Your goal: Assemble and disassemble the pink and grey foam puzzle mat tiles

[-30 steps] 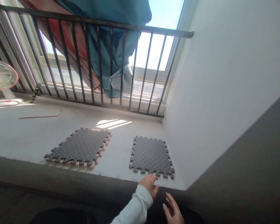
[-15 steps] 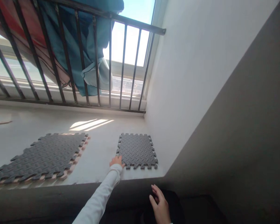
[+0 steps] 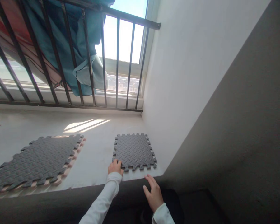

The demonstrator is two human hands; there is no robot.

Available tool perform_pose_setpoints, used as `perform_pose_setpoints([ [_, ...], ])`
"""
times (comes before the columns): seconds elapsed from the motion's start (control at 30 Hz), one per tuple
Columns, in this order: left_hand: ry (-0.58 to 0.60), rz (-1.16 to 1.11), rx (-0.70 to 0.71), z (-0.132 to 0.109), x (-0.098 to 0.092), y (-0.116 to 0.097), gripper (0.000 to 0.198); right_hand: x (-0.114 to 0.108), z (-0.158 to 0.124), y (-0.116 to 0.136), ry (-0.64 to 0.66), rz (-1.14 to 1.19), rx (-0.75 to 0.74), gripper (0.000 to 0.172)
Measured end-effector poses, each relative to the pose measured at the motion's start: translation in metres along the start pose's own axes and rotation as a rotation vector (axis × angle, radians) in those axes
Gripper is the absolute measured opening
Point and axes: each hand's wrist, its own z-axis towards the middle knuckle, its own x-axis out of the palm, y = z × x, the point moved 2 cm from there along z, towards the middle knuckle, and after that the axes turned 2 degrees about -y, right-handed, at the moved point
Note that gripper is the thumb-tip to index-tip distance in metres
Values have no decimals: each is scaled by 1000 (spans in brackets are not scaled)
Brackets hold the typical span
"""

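A small dark grey foam puzzle mat (image 3: pixel 134 151) lies flat on the pale floor, close to the white wall. My left hand (image 3: pixel 115 167) rests at its near-left corner, fingers curled onto the mat's edge. My right hand (image 3: pixel 153 194) hovers just below the mat's near edge, over the dark ledge, fingers apart and holding nothing. A larger grey mat (image 3: pixel 35 161) stacked on pinkish mats lies to the left.
A black metal railing (image 3: pixel 102 62) runs along the window at the back, with blue and red cloth (image 3: pixel 67 46) draped over it. A white wall (image 3: pixel 200 77) stands on the right. A dark ledge (image 3: pixel 49 202) crosses the front.
The view has shifted right. My left hand moved from the small mat's near edge to its near-left corner. My right hand rose closer to the mat's near edge.
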Motion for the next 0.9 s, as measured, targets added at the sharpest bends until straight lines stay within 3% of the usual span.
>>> perform_pose_setpoints([
  [0.17, -11, -19, 27, -13, 12, 4, 43, 0, 29, 10, 69, -193, -26, 45],
  [0.37, -31, 7, 68, -23, 24, 4, 44, 1, 60, 6, 178, -373, 39, 49],
  [0.9, -20, -4, 91, -25, 23, 5, 44, 8, 72, -2, 232, -593, 53, 53],
])
